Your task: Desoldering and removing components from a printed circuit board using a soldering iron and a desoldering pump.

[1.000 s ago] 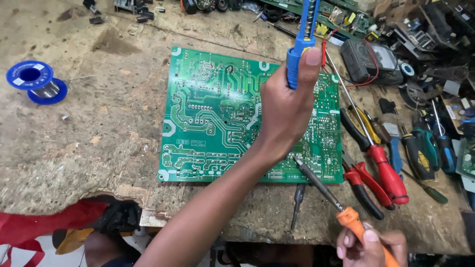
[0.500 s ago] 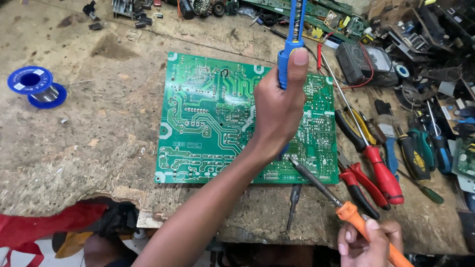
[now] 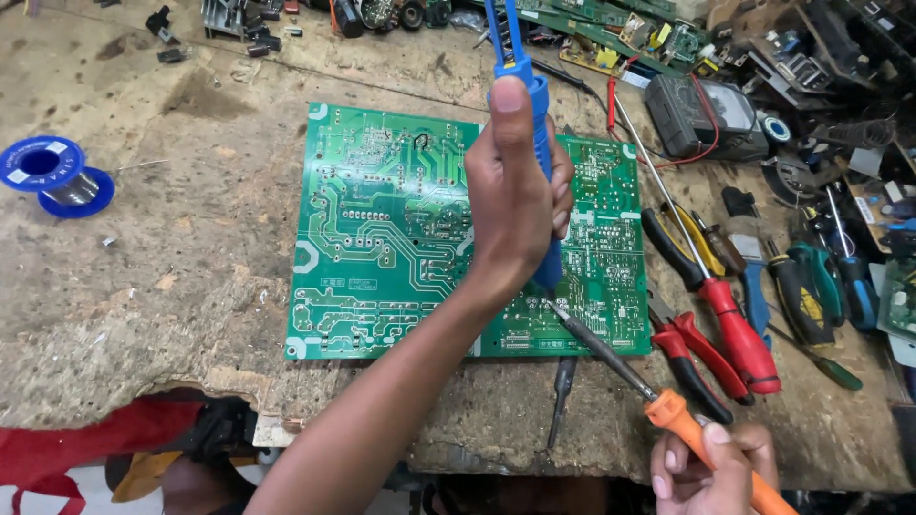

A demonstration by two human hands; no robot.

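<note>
The green circuit board lies flat on the workbench, the left hand gripping an upright blue solder sucker above it, the right hand clasping an orange-handled soldering iron slanting up-left to the board's near-right edge.

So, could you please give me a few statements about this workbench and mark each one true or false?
1. The left hand grips a blue tool upright over the green circuit board. True.
2. The right hand holds a red screwdriver. False: it holds an orange-handled soldering iron.
3. The iron's tip meets the board near the blue tool's lower end. True.
4. The blue solder spool sits on the board. False: it lies on the bench, left of the board.
</note>
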